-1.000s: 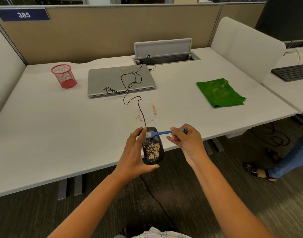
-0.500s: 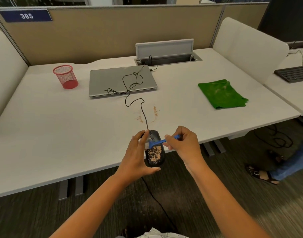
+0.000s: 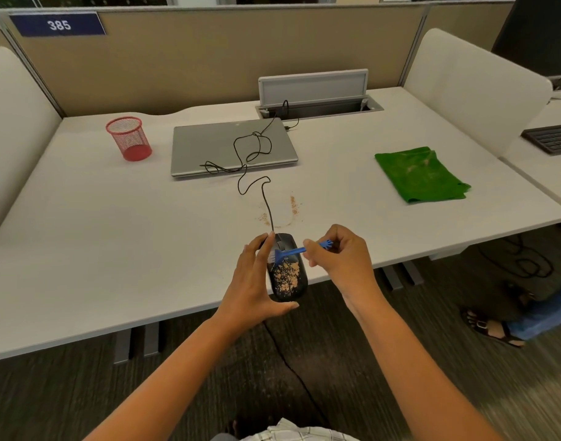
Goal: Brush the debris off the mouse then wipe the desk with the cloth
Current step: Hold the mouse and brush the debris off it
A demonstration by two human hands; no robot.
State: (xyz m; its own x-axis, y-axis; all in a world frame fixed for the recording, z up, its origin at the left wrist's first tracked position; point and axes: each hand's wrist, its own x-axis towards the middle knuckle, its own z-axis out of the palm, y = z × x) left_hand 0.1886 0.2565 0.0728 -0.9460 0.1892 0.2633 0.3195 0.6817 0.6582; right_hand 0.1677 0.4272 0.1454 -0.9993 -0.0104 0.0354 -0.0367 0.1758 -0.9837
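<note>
A black wired mouse (image 3: 288, 275) with tan debris on its back is held at the white desk's (image 3: 113, 249) front edge. My left hand (image 3: 256, 288) grips it from the left side and underneath. My right hand (image 3: 339, 259) pinches a small blue brush (image 3: 299, 250), whose white bristles rest on the mouse just above the debris. More tan crumbs (image 3: 282, 211) lie on the desk behind the mouse, beside its cable. A folded green cloth (image 3: 420, 175) lies on the desk at the right, apart from both hands.
A closed grey laptop (image 3: 209, 148) sits behind with the black mouse cable (image 3: 250, 154) looped over it. A red mesh cup (image 3: 129, 143) stands at the back left. An open cable hatch (image 3: 317, 103) is at the rear. Someone's sandalled foot (image 3: 492, 326) is on the floor at right.
The brush has swept from the mouse's front end down onto its back, to the top edge of the debris. The mouse and both hands stay near the desk's edge.
</note>
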